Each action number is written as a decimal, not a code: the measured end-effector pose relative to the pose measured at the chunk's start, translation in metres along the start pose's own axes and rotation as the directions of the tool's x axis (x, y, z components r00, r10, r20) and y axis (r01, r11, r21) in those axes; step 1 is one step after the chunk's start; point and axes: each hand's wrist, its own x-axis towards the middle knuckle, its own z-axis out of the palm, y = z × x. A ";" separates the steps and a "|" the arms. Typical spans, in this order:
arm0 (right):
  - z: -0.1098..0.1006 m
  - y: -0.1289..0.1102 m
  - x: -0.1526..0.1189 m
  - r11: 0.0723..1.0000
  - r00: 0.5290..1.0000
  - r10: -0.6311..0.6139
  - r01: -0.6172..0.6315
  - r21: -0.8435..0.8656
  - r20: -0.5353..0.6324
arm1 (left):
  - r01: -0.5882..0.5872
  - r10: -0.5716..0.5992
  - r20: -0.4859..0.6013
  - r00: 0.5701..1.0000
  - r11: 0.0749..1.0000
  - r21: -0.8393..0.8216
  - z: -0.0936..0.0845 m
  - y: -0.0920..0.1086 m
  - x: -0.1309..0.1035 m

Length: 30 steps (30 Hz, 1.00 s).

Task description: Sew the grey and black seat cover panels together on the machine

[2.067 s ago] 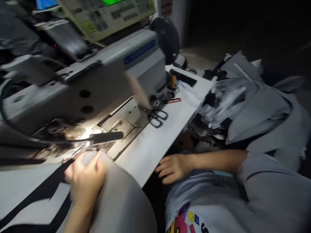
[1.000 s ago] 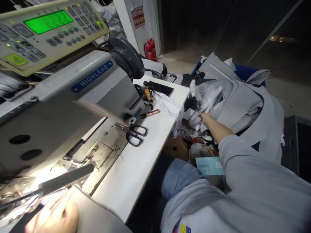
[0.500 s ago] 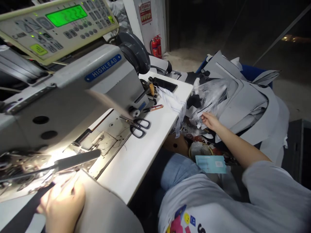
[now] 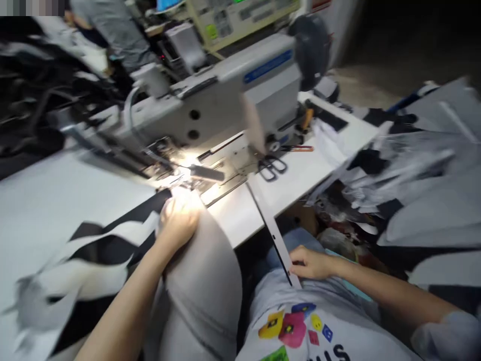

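Grey panel [image 4: 210,260] draped over table [image 4: 236,220] edge; pale strip [image 4: 272,224] slanted.

Black letters on the light shirt [image 4: 353,333], at the bottom of the frame right of centre, end in "US"; the frame edge cuts them off. The blue label [image 4: 268,66] on the sewing machine [image 4: 225,95], upper centre, and the markings on the control panel [image 4: 250,26] above it are too blurred to read.

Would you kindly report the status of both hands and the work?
Left hand on grey material. Right hand gripping pale strip. Scissors lying near strip's far end.
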 end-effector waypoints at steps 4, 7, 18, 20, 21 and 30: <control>0.014 -0.008 0.018 0.983 0.948 0.147 -0.108 -0.150 0.282 | 0.056 -0.074 0.279 0.958 0.996 0.072 -0.015 0.040 -0.052; 0.011 -0.029 0.033 0.847 0.975 -0.017 0.132 -0.515 0.221 | -0.058 0.045 0.270 0.962 0.997 0.041 -0.009 0.062 -0.084; 0.011 -0.081 0.128 -0.124 0.629 -0.538 0.599 -0.791 0.561 | -0.272 0.269 0.158 0.950 0.962 -0.002 0.012 0.027 -0.099; 0.007 -0.081 0.131 -0.121 0.639 -0.517 0.604 -0.788 0.569 | -0.314 0.307 0.147 0.940 0.949 0.022 0.009 0.021 -0.101; 0.004 -0.081 0.130 -0.117 0.640 -0.499 0.618 -0.777 0.584 | -0.345 0.338 0.130 0.932 0.938 0.036 0.007 0.019 -0.102; -0.008 -0.085 0.120 -0.037 0.396 -0.641 0.840 -0.542 0.658 | -0.842 0.842 -0.013 0.540 0.540 0.021 0.005 0.063 -0.083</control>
